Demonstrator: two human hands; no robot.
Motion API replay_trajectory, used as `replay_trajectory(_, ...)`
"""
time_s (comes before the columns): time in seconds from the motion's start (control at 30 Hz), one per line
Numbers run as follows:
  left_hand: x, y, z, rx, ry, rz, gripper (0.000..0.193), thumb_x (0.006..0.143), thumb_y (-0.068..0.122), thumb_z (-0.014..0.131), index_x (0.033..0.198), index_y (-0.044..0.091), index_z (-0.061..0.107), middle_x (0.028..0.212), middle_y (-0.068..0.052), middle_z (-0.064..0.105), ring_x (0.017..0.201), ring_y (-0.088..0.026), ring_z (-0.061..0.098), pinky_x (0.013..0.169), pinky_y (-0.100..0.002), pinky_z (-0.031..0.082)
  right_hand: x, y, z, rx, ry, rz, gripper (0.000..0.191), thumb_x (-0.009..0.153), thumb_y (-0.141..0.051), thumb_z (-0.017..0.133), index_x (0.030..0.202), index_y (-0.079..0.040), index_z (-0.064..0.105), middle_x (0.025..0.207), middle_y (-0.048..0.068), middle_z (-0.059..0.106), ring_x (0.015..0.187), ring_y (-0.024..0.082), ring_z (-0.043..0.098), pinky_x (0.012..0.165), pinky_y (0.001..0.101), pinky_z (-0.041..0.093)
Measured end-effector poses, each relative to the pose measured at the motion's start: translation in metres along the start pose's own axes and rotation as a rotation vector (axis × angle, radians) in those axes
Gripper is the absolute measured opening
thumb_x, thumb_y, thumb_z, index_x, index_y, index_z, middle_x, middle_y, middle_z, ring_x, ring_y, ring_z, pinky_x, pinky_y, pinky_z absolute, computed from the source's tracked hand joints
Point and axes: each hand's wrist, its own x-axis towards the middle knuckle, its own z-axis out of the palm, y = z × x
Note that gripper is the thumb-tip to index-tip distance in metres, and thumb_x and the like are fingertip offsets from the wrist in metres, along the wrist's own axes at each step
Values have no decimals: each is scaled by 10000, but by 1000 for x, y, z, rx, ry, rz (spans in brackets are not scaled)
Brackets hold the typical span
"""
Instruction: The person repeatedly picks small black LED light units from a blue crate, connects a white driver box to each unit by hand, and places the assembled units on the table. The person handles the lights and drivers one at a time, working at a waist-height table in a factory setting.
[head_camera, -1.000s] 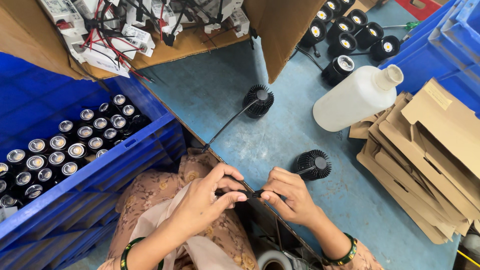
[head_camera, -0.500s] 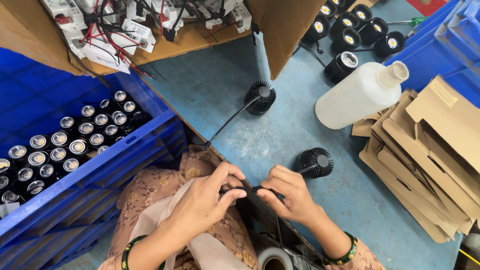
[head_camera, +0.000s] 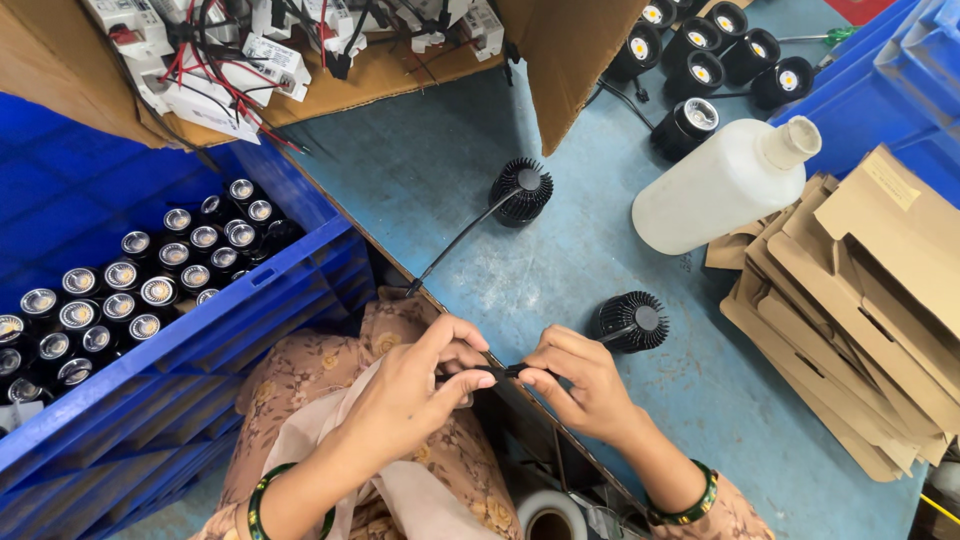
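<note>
A blue crate (head_camera: 250, 290) of round lamp units sits at nine o'clock, an open brown carton (head_camera: 400, 70) at twelve, flat brown cardboard (head_camera: 860, 300) at three. At six, left hand (head_camera: 410, 400) and right hand (head_camera: 575, 385) each pinch the thin black cable (head_camera: 500, 371), which runs to the black finned lamp (head_camera: 632, 322) on the bench (head_camera: 450, 170).

single head-worn view, looking steeply down, close over lap and blue worktable (head_camera: 560, 260)

fingers hide the black cable end (head_camera: 497, 372); tape roll (head_camera: 546, 517) cut off below.
</note>
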Motion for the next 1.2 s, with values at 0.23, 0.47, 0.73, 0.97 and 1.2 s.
replay_trajectory(0.23,5,-7,2,-191,-29,-115,283,869,124,729,1098,53,579,858,-48,759,671,-95,662,615,-253,555,-1,-2,-5,72,-30,46,195,981,-170,653,850,-37,712,752,57,576,683,193,560,613,319,442)
replay_trajectory(0.47,7,-10,2,-194,-47,-81,301,855,111,738,1096,39,572,856,-69,767,666,-94,663,619,-242,528,0,-4,-6,113,-49,37,214,990,-184,648,851,-34,713,749,54,581,692,195,549,621,321,436)
replay_trajectory(0.73,8,-12,1,-170,-67,-79,301,856,108,735,1096,45,566,881,-69,783,676,-94,670,638,-243,544,1,-1,-7,86,-63,1,212,982,-186,657,849,-29,709,760,61,595,695,207,545,620,331,437)
replay_trajectory(0.97,8,-10,-2,-169,-120,-58,293,869,118,728,1099,45,562,862,-56,784,682,-91,654,648,-248,540,-1,1,-7,69,-65,0,194,964,-170,669,850,-14,693,760,73,585,694,218,539,619,336,437)
replay_trajectory(1.2,4,-3,-2,-57,-90,-30,287,881,164,727,1105,74,572,818,-46,768,681,-98,683,637,-253,552,-2,0,-7,35,-44,-15,165,941,-155,688,870,-7,702,763,77,589,691,218,556,614,338,446)
